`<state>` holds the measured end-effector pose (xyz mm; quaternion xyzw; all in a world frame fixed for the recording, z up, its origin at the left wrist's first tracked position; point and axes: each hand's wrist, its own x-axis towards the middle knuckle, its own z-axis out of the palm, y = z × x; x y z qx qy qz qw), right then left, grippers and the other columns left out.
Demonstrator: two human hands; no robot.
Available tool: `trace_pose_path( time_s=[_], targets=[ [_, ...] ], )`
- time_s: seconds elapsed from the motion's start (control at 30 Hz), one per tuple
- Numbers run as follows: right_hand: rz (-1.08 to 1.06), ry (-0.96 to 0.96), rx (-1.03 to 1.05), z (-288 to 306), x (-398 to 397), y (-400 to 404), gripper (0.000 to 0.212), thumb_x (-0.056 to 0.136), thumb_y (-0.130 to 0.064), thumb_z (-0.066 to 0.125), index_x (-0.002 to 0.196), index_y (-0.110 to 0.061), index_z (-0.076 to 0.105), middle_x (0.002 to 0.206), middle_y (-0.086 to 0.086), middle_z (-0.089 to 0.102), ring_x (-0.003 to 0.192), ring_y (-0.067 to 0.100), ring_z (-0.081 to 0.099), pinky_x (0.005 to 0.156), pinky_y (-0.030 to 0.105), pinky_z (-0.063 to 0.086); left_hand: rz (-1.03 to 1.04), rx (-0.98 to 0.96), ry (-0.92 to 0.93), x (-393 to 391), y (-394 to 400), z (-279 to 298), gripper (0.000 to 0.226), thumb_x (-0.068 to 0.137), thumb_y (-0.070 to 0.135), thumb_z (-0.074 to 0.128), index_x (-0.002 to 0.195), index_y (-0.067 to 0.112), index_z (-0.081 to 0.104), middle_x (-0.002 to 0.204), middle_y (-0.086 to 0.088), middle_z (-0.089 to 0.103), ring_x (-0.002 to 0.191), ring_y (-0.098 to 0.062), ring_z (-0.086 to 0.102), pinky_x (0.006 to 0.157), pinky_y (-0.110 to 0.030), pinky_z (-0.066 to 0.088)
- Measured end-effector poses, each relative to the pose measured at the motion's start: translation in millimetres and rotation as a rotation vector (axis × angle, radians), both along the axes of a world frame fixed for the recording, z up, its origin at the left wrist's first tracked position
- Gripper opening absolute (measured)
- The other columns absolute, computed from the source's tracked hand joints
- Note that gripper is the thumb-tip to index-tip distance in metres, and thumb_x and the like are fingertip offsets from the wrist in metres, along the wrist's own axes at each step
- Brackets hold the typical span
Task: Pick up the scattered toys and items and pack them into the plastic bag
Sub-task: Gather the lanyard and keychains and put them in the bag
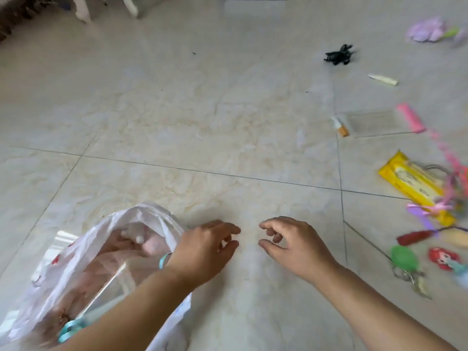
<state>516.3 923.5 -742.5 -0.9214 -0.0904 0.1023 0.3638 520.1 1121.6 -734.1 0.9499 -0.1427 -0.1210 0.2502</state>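
Now both my hands hover low over the floor (177,110), close together and holding nothing. My left hand (205,252) sits just beside the mouth of the bag (76,254), fingers loosely curled with thumb and forefinger a little apart. My right hand (291,247) mirrors it, fingers relaxed and bent, thumb below, nothing between them.

The bag lies at my lower left, white and thin, its mouth open toward my left hand. Inside I can make out pink soft shapes, a clear sheet and a teal ring (69,330); they are too blurred to name better.

Off to my right the loose things lie well apart from my hands: a yellow packet (410,183) with pink and purple strings (453,168) across it, a green keyring (404,258), a red doll charm (442,258), and a dark red tassel (415,236). Farther up are a pink stick (410,117), a clear pouch (372,122), a small white-and-orange piece (340,126), a pale strip (382,79), a black clip (339,55) and a lilac flower (428,30).
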Motion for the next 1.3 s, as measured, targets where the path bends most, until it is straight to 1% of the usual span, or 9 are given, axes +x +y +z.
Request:
trace_pose_path(
  time_s=[0.1, 0.23, 0.37, 0.47, 0.8, 0.93, 1.07, 1.17, 1.3],
  targets=[
    [-0.072, 0.055, -0.035, -4, -17, -55, 0.025, 0.080, -0.028, 0.066, 0.104, -0.021, 0.063, 0.084, -0.016, 0.053, 0.076, 0.008, 0.057, 0.073, 0.023, 0.046, -0.187, 0.052, 0.024, 15, -42, -6, 0.030, 0.084, 0.042, 0.048, 0.111, 0.036, 0.060, 0.091, 0.017, 0.060, 0.075, -0.001, 0.060, 0.073, -0.021, 0.048],
    [-0.137, 0.130, -0.086, -9, -58, -129, 0.019, 0.079, -0.027, 0.066, 0.098, -0.022, 0.064, 0.083, -0.013, 0.058, 0.074, 0.009, 0.058, 0.072, 0.027, 0.048, -0.381, 0.053, 0.073, 19, -104, -11, 0.035, 0.082, 0.045, 0.040, 0.111, 0.037, 0.060, 0.092, 0.020, 0.059, 0.079, -0.001, 0.061, 0.073, -0.017, 0.045],
    [-0.164, 0.190, -0.164, -16, -104, -186, 0.020, 0.082, -0.028, 0.063, 0.100, -0.023, 0.062, 0.086, -0.010, 0.058, 0.077, 0.006, 0.056, 0.061, 0.010, 0.035, -0.540, 0.060, 0.118, 15, -165, -18, 0.023, 0.089, 0.036, 0.051, 0.109, 0.034, 0.062, 0.094, 0.018, 0.059, 0.079, -0.002, 0.060, 0.073, -0.018, 0.045],
    [-0.275, 0.206, -0.185, -26, -139, -219, 0.020, 0.082, -0.029, 0.061, 0.101, -0.026, 0.062, 0.086, -0.012, 0.057, 0.078, 0.006, 0.055, 0.062, 0.008, 0.033, -0.641, 0.059, 0.118, 10, -213, -30, 0.022, 0.088, 0.032, 0.055, 0.109, 0.033, 0.062, 0.099, 0.016, 0.060, 0.082, -0.002, 0.060, 0.073, -0.019, 0.045],
    [-0.635, 0.197, -0.091, -58, -182, -258, 0.021, 0.080, -0.024, 0.063, 0.101, -0.021, 0.065, 0.086, -0.009, 0.061, 0.077, 0.010, 0.058, 0.068, 0.021, 0.041, -0.886, 0.270, -0.019, -13, -343, -101, 0.062, 0.088, 0.036, 0.052, 0.143, 0.033, 0.024, 0.151, 0.003, 0.021, 0.135, -0.021, 0.026, 0.107, -0.033, 0.028],
    [-0.667, 0.184, -0.071, -66, -172, -266, 0.022, 0.079, -0.024, 0.063, 0.101, -0.022, 0.065, 0.086, -0.008, 0.061, 0.077, 0.012, 0.058, 0.069, 0.024, 0.044, -0.859, 0.366, -0.123, -21, -345, -117, 0.051, 0.088, 0.044, 0.049, 0.136, 0.035, 0.034, 0.137, 0.002, 0.032, 0.119, -0.024, 0.037, 0.095, -0.035, 0.038],
    [-0.641, 0.196, -0.079, -73, -153, -266, 0.024, 0.081, -0.024, 0.060, 0.104, -0.022, 0.063, 0.092, -0.007, 0.061, 0.080, 0.012, 0.056, 0.073, 0.027, 0.045, -0.777, 0.286, 0.028, -20, -331, -115, 0.038, 0.085, 0.036, 0.056, 0.120, 0.025, 0.051, 0.119, 0.001, 0.039, 0.089, -0.023, 0.056, 0.072, -0.030, 0.048],
    [-0.620, 0.210, -0.111, -82, -137, -264, 0.029, 0.083, -0.026, 0.057, 0.111, -0.022, 0.060, 0.103, -0.006, 0.059, 0.086, 0.012, 0.056, 0.076, 0.026, 0.044, -0.755, 0.284, 0.098, -18, -321, -112, 0.034, 0.078, 0.026, 0.060, 0.110, 0.019, 0.052, 0.113, 0.000, 0.040, 0.071, -0.024, 0.051, 0.065, -0.028, 0.045],
    [-0.559, 0.216, -0.140, -94, -119, -257, 0.032, 0.084, -0.023, 0.053, 0.116, -0.020, 0.055, 0.115, -0.006, 0.051, 0.094, 0.013, 0.055, 0.080, 0.026, 0.044, -0.643, 0.256, 0.169, -10, -301, -106, 0.019, 0.074, 0.018, 0.055, 0.088, 0.023, 0.043, 0.096, 0.004, 0.043, 0.071, -0.022, 0.049, 0.061, -0.026, 0.037]
  ],
)
